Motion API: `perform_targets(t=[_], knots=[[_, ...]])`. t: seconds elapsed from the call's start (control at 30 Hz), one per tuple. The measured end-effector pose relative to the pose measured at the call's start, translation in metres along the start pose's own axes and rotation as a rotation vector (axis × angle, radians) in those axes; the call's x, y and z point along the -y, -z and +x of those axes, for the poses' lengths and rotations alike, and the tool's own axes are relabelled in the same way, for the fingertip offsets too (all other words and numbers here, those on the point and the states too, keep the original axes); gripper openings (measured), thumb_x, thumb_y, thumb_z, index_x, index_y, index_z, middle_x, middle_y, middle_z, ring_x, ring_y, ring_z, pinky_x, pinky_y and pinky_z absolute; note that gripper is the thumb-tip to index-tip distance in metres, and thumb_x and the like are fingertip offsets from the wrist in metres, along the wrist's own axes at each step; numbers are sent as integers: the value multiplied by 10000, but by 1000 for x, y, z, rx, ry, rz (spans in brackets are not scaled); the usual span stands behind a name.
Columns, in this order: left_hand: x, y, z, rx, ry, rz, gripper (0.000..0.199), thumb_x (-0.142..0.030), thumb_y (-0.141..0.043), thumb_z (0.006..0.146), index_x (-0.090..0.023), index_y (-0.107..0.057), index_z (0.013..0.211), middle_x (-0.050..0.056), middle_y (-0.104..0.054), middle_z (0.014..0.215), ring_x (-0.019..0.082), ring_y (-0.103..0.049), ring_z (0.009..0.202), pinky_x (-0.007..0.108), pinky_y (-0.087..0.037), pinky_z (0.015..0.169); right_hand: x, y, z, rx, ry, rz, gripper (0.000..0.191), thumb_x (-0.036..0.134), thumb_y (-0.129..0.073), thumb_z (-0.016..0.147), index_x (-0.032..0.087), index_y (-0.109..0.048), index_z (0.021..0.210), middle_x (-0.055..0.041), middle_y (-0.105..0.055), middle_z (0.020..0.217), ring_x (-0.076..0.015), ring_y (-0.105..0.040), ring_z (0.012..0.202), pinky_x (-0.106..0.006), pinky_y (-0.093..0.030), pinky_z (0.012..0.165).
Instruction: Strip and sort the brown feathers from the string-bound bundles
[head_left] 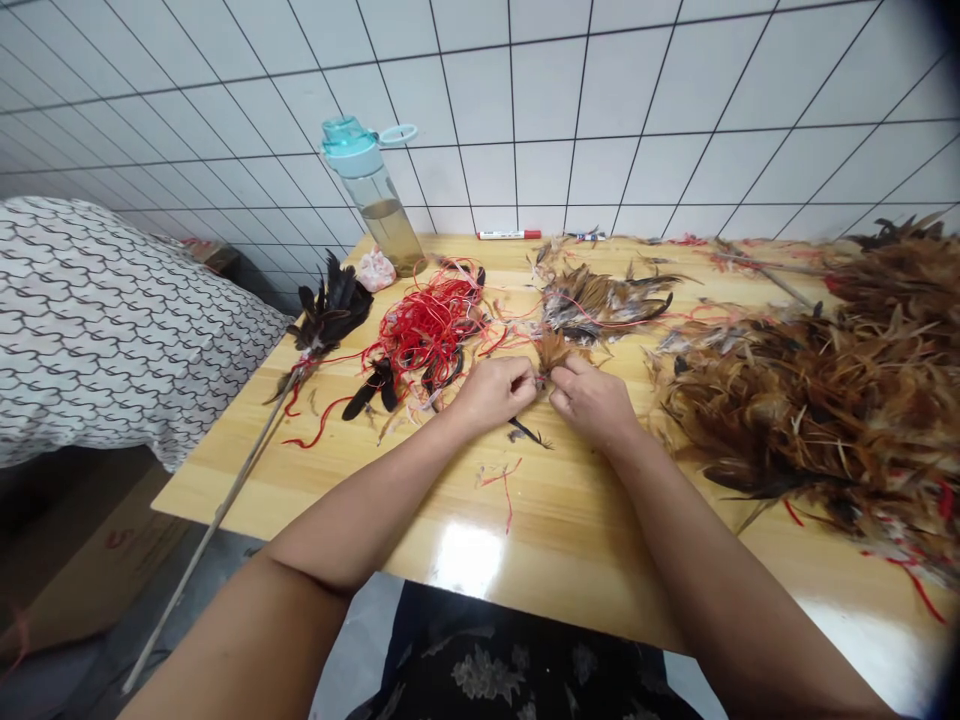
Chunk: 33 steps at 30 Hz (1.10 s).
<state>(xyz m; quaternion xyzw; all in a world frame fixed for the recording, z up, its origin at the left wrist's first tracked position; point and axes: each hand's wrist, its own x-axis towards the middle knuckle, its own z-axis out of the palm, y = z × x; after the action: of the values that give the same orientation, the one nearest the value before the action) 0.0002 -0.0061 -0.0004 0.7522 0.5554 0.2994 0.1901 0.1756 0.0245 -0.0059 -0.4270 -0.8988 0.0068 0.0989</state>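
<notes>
Near the middle of the table, my left hand (pixel 496 392) and my right hand (pixel 589 400) are close together, fingers pinched. A small bunch of brown feathers (pixel 553 350) sticks up between them, its lower end in my right fingers. What my left fingertips pinch is too small to make out. Just left of my left hand lies a tangled heap of red string (pixel 431 320). Behind my hands is a loose pile of brown and grey feathers (pixel 592 298), crossed by red strands. A dark thin feather (pixel 531 433) lies below my hands.
A large heap of brown feathers (pixel 817 400) covers the table's right side. At left, a stick (pixel 225 505) with black feathers (pixel 330 300) overhangs the edge. A water bottle (pixel 394 235) and a red marker (pixel 508 235) stand and lie near the tiled wall (pixel 547 90).
</notes>
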Motion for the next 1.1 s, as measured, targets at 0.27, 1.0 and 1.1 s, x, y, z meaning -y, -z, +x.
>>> perform_targets(t=[0.27, 1.0, 1.1], knots=[[0, 1, 4, 122, 148, -491, 238, -363, -557, 818, -137, -577, 745, -12, -522, 669, 101, -448, 642, 219, -332, 600, 7, -5, -1, -104, -7, 183, 248, 251, -369, 914, 172, -600, 870, -82, -589, 899, -169, -508, 716, -283, -295, 563], [3, -22, 8, 8, 357, -1414, 435, -333, -841, 584, -148, -472, 720, -47, -532, 618, 54, -476, 555, 199, -318, 563, 4, -33, 9, -308, -46, 896, 251, 329, -488, 837, 210, -528, 619, -20, -565, 670, -162, -535, 674, -295, -430, 662], [6, -19, 9, 116, 328, -1405, 417, -338, -833, 604, -136, -483, 706, -32, -541, 616, 55, -486, 550, 199, -325, 559, 5, -31, 8, -293, -64, 940, 220, 343, -498, 833, 210, -566, 671, -27, -610, 701, -169, -560, 692, -307, -455, 690]])
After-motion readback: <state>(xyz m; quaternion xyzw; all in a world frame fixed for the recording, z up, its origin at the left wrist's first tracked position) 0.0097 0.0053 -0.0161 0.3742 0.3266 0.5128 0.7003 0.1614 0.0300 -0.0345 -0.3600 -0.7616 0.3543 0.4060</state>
